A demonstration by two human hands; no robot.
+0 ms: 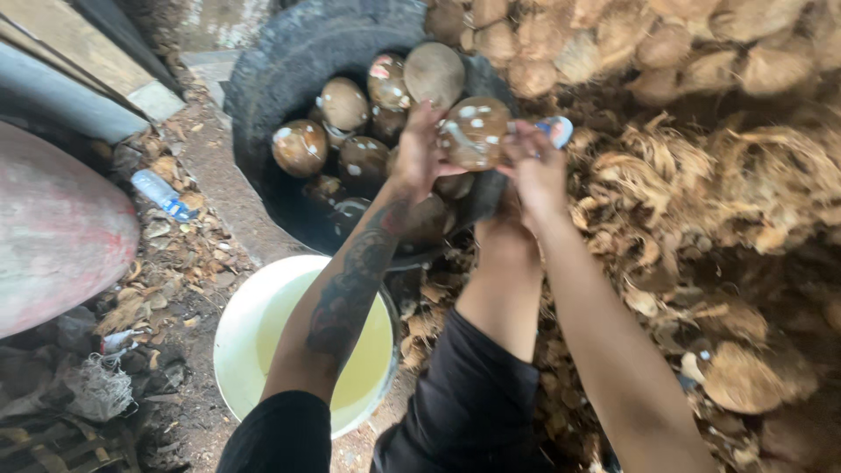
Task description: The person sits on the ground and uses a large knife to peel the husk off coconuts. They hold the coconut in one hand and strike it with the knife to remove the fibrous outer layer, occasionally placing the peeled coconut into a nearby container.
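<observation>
A husked brown coconut (476, 131) with white patches is held up between both hands over a big black tyre (289, 61). My left hand (419, 153) cups its left side. My right hand (536, 166) presses on its right side and also grips a small tool with a blue and white handle (556, 131). Inside the tyre lie several more husked coconuts (343, 103). My knee in dark shorts (477, 385) is raised below the hands.
A white bucket (241, 324) of yellowish liquid stands under my left forearm. Piles of coconut husk fibre (718, 193) and unhusked coconuts (613, 35) fill the right side. A plastic bottle (160, 193) lies on the littered ground, with a red rounded object (53, 228) at the left edge.
</observation>
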